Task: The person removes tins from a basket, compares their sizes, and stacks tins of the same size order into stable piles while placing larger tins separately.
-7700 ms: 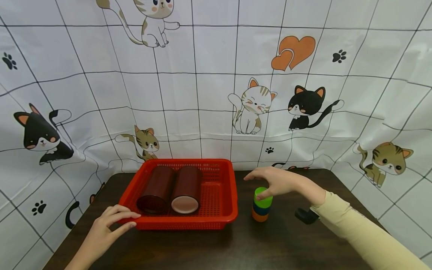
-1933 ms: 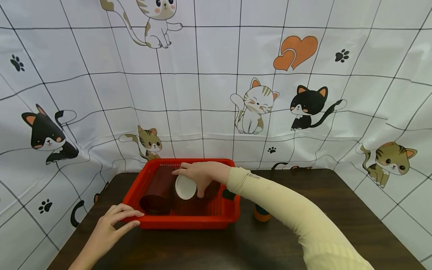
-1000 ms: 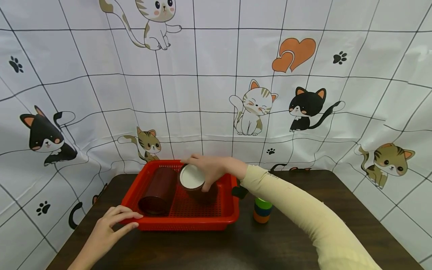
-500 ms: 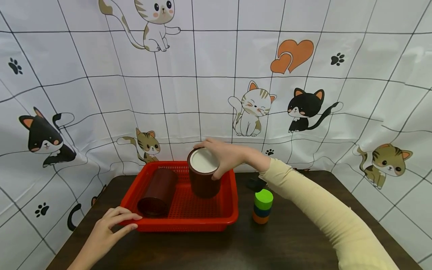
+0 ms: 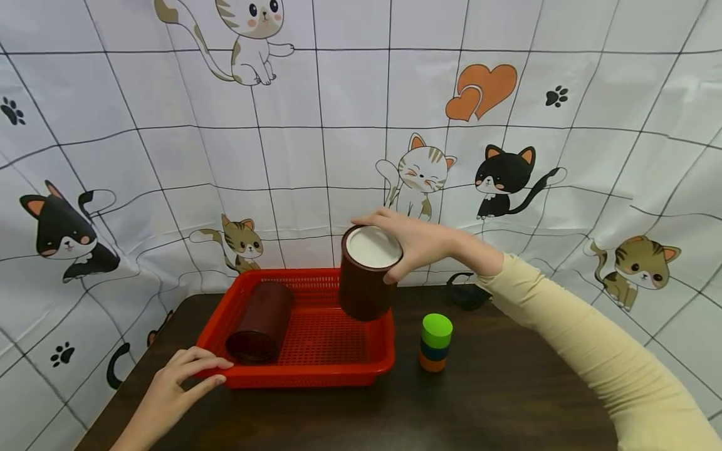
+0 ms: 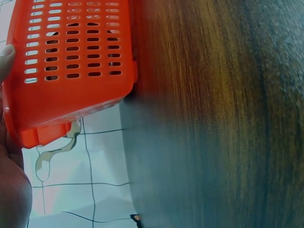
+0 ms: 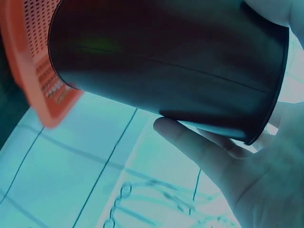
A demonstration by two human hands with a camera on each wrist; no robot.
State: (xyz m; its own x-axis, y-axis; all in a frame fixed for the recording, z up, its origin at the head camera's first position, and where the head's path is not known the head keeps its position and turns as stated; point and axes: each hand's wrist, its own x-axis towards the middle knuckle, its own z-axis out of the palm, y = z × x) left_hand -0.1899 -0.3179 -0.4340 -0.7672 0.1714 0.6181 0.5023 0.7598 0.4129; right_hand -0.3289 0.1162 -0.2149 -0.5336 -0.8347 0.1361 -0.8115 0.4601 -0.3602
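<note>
In the head view my right hand [image 5: 417, 241] grips a dark brown cylindrical canister [image 5: 365, 291] around its white-ended top. The canister is nearly upright, lifted over the right side of a red plastic basket [image 5: 299, 374]. Its dark side fills much of the right wrist view, with fingers [image 7: 199, 149] along it. A second brown canister [image 5: 262, 322] lies on its side in the basket's left part. My left hand [image 5: 172, 388] holds the basket's front left corner, fingers over the rim and thumb outside. The left wrist view shows the basket's slotted wall [image 6: 71, 61] beside that hand.
A small stack of green, blue and orange round pieces [image 5: 435, 343] stands on the dark wooden table [image 5: 496, 388], right of the basket. A white sheet [image 5: 361, 125] with cat prints hangs behind and at both sides.
My right hand has taken hold of the right-hand canister, tipped it up from lying and raised it up and to the right. My left hand has stayed at the basket corner.
</note>
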